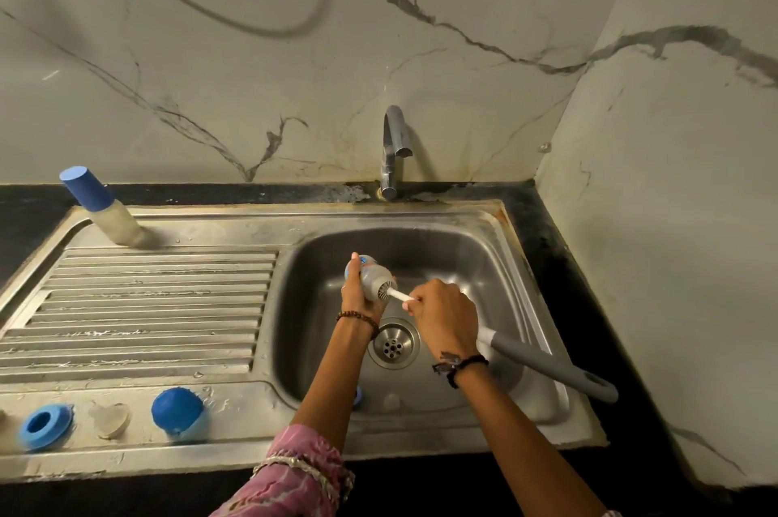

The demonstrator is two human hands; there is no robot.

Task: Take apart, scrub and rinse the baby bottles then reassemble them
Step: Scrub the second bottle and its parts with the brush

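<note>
Over the sink basin (pixel 454 247) my left hand (pixel 358 299) grips a clear baby bottle (pixel 372 274) lying on its side, mouth toward the right. My right hand (pixel 442 316) grips the bottle brush (pixel 547 365) by its white stem; the bristle head is in the bottle's mouth and the grey handle sticks out to the lower right. On the front rim lie a blue screw ring (pixel 44 426), a clear teat (pixel 110 419) and a blue cap (pixel 179 415). A second bottle (pixel 103 207) with a blue cap stands at the back left.
The chrome tap (pixel 393 150) rises behind the basin; no water is visible. The ribbed drainboard (pixel 139 306) fills the left side. A drain strainer (pixel 393 343) sits under my wrists. A small blue piece (pixel 358 396) lies at the basin's front wall. Marble walls close in behind and right.
</note>
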